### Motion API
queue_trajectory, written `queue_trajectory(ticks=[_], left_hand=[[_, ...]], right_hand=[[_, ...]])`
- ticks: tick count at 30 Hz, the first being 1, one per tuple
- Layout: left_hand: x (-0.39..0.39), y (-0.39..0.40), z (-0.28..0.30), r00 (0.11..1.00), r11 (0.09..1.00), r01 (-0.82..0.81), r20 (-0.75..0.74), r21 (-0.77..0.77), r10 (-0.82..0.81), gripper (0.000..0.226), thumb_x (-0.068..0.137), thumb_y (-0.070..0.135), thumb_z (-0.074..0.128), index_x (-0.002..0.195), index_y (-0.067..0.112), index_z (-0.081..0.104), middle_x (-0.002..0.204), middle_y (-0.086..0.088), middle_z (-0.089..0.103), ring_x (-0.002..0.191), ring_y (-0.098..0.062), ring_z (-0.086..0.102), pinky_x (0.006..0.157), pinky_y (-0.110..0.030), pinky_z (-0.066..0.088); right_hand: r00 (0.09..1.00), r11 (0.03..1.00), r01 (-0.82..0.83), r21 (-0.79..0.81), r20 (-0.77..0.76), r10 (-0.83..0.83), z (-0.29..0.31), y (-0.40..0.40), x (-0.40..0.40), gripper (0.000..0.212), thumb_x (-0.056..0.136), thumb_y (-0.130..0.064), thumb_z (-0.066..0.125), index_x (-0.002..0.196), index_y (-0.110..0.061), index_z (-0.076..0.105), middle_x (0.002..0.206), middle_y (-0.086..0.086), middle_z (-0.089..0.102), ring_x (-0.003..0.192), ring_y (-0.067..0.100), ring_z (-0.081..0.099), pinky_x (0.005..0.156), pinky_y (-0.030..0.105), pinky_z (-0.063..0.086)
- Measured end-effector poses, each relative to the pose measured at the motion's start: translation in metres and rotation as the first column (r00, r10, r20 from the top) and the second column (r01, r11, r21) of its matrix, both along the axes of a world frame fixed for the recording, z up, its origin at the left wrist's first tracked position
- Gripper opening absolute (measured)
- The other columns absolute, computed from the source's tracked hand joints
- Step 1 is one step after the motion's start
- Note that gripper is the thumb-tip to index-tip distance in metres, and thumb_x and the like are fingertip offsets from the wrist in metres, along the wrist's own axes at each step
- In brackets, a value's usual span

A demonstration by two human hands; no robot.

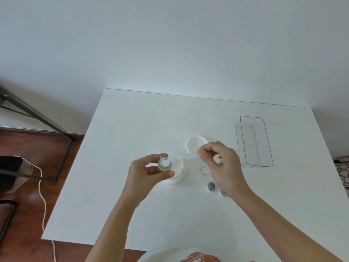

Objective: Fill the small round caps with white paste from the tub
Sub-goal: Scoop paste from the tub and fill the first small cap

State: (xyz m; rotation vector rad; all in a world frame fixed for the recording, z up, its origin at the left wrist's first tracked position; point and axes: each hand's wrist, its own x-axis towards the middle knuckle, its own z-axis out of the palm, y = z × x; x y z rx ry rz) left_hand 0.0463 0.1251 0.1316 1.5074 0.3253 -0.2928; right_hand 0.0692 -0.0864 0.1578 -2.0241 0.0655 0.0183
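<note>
My left hand [144, 173] holds a small round cap [165, 164] between thumb and fingers, just above the open white tub [177, 173]. White paste lies inside the cap. My right hand [221, 165] pinches the handle of a thin white spatula [181, 157], and its tip touches the paste in the cap. A paste-filled cap [204, 169] sits on the table right of the tub. Two dark, unfilled caps lie nearer me: one cap [212, 186] is in full view, the other cap [223, 193] is partly hidden under my right wrist.
The tub's white lid [196, 144] lies upside down behind the tub. A clear plastic box [254, 141] stands at the right of the white table [132, 129]. Left of the table are a dark metal frame [37, 114], a cord on the wooden floor and someone's foot.
</note>
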Motion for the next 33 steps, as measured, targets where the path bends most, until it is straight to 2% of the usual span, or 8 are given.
queue_trajectory(ticks=[4, 8, 12, 19, 23, 25, 29, 33], left_hand=[[0.0, -0.004, 0.001, 1.0, 1.0, -0.004, 0.016, 0.024, 0.004, 0.038, 0.068, -0.003, 0.087, 0.096, 0.02, 0.077, 0.104, 0.005, 0.078, 0.076, -0.019, 0.074, 0.071, -0.017, 0.055], [0.0, -0.007, 0.003, 1.0, 0.998, 0.001, 0.025, 0.066, -0.003, 0.041, 0.068, -0.004, 0.087, 0.094, 0.026, 0.077, 0.1, -0.003, 0.078, 0.074, -0.018, 0.075, 0.069, -0.017, 0.055], [-0.001, -0.01, 0.004, 0.999, 0.99, 0.003, 0.048, 0.14, -0.01, 0.048, 0.067, -0.002, 0.088, 0.086, 0.04, 0.076, 0.093, -0.005, 0.077, 0.07, -0.014, 0.074, 0.066, -0.015, 0.052], [-0.002, -0.01, 0.003, 0.997, 0.979, 0.029, 0.07, 0.203, -0.044, 0.049, 0.067, 0.0, 0.089, 0.088, 0.043, 0.077, 0.096, -0.004, 0.075, 0.072, -0.018, 0.074, 0.068, -0.018, 0.056], [-0.001, -0.007, 0.0, 0.999, 0.986, 0.009, 0.048, 0.167, -0.018, 0.045, 0.068, 0.0, 0.088, 0.093, 0.035, 0.075, 0.096, -0.006, 0.076, 0.072, -0.015, 0.074, 0.066, -0.013, 0.052], [-0.001, -0.005, -0.001, 1.0, 0.991, 0.001, 0.026, 0.134, -0.004, 0.045, 0.069, -0.001, 0.088, 0.097, 0.031, 0.074, 0.095, -0.008, 0.076, 0.071, -0.014, 0.073, 0.066, -0.012, 0.052], [-0.001, 0.0, -0.002, 1.0, 0.999, 0.022, -0.004, 0.04, -0.022, 0.045, 0.074, -0.003, 0.083, 0.109, 0.023, 0.073, 0.092, -0.009, 0.079, 0.08, -0.014, 0.074, 0.07, -0.013, 0.053], [-0.002, 0.003, -0.005, 0.999, 0.999, 0.05, 0.0, -0.02, -0.05, 0.043, 0.081, -0.002, 0.078, 0.117, 0.021, 0.07, 0.098, -0.008, 0.079, 0.09, -0.013, 0.073, 0.076, -0.012, 0.052]], right_hand=[[0.998, 0.999, 0.038, -0.033, -0.05, -0.04, 0.009, 0.003, 0.002, 0.017, 0.09, -0.023, 0.064, 0.073, -0.02, 0.066, 0.072, -0.008, 0.065, 0.07, 0.005, 0.055, 0.065, 0.008, 0.04], [0.998, 0.993, 0.028, -0.118, -0.057, -0.035, 0.018, 0.014, 0.005, 0.023, 0.09, -0.023, 0.062, 0.071, -0.01, 0.065, 0.063, 0.001, 0.062, 0.059, 0.013, 0.047, 0.058, 0.018, 0.036], [0.997, 0.98, 0.018, -0.198, -0.074, -0.033, 0.025, 0.021, 0.007, 0.025, 0.09, -0.024, 0.061, 0.068, -0.012, 0.061, 0.053, -0.028, 0.052, 0.056, -0.006, 0.048, 0.071, 0.032, 0.037], [0.986, 0.958, -0.085, -0.273, -0.164, 0.04, 0.033, 0.021, 0.014, 0.024, 0.09, -0.027, 0.061, 0.069, -0.016, 0.063, 0.055, -0.015, 0.05, 0.054, 0.004, 0.043, 0.079, 0.039, 0.043], [0.971, 0.99, -0.081, -0.118, -0.235, 0.051, 0.033, 0.009, 0.019, 0.026, 0.089, -0.025, 0.063, 0.068, -0.01, 0.064, 0.043, -0.016, 0.042, 0.044, 0.004, 0.036, 0.055, 0.02, 0.033], [0.962, 1.0, -0.022, 0.002, -0.271, 0.022, 0.032, 0.001, 0.021, 0.025, 0.089, -0.024, 0.063, 0.071, -0.008, 0.067, 0.049, -0.015, 0.041, 0.045, 0.004, 0.034, 0.048, 0.015, 0.029], [0.932, 0.993, 0.052, 0.105, -0.363, -0.011, 0.023, -0.008, 0.021, 0.022, 0.09, -0.028, 0.063, 0.08, -0.011, 0.071, 0.071, 0.004, 0.048, 0.065, 0.011, 0.04, 0.06, 0.022, 0.033], [0.9, 0.981, 0.139, 0.137, -0.431, -0.068, 0.011, -0.012, 0.018, 0.022, 0.091, -0.028, 0.063, 0.081, -0.01, 0.072, 0.05, -0.016, 0.049, 0.049, -0.006, 0.045, 0.065, 0.018, 0.035]])
